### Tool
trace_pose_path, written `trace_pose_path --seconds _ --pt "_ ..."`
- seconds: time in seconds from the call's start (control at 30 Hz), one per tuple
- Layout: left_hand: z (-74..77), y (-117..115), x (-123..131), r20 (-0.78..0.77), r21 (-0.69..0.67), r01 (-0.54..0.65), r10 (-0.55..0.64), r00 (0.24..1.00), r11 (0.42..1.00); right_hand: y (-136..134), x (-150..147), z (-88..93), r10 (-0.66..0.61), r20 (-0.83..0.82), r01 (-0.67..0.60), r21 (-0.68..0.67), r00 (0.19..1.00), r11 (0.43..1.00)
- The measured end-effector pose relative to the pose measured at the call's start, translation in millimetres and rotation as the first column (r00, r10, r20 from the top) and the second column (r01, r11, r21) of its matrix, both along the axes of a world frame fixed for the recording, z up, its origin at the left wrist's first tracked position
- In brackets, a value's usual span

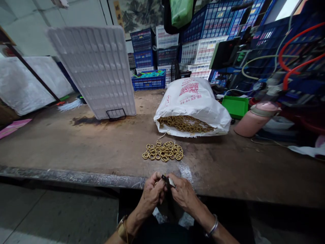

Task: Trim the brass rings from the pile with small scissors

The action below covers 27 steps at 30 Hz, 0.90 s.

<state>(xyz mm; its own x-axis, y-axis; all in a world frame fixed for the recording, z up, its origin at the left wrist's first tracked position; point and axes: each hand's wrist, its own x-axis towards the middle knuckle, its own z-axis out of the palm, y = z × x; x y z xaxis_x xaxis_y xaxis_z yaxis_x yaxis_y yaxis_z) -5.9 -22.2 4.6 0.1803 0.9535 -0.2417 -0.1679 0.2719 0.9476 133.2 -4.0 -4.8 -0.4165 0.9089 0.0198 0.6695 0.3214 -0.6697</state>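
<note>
At the table's front edge my left hand (151, 190) is closed, fingertips pinching a gold-coloured ring (155, 184) that is mostly covered by the fingers. Close beside it, my right hand (185, 192) grips a small dark tool (165, 179) with a pale part (172, 182). The tool's tip reaches the left fingertips; its exact kind is hidden by the hand. Just beyond both hands lies a loose pile of gold-coloured rings (164, 151). Behind the pile, a white woven sack (189, 98) rests on its side, its mouth showing many more rings (185, 123).
A white ribbed plastic panel (95, 71) stands upright in a black wire holder (116, 114) on the wooden table (122, 142). To the right are a pink bottle (256, 118), a green tray (235, 106) and red hoses (284, 51). Blue crates (143, 47) are stacked behind.
</note>
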Motion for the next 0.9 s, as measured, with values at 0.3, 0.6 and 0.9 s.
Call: trace_pose_path --seconds 0.3,0.6,0.9 --pt "8.0 -5.8 -3.8 -0.054 0.102 0.017 -0.012 0.998 0.995 9.7 3.6 -9.3 0.039 0.004 -0.039 -0.062 0.999 0.997" --pt "6.8 0.4 -2.8 0.017 0.021 -0.033 0.033 0.999 0.999 13.1 -0.2 1.9 -0.002 -0.027 0.002 0.01 1.0 1.0" --pt "-0.1 -0.3 -8.7 0.016 0.015 -0.026 0.026 1.0 1.0 6.5 -8.5 8.1 0.06 0.102 -0.061 0.004 0.993 0.998"
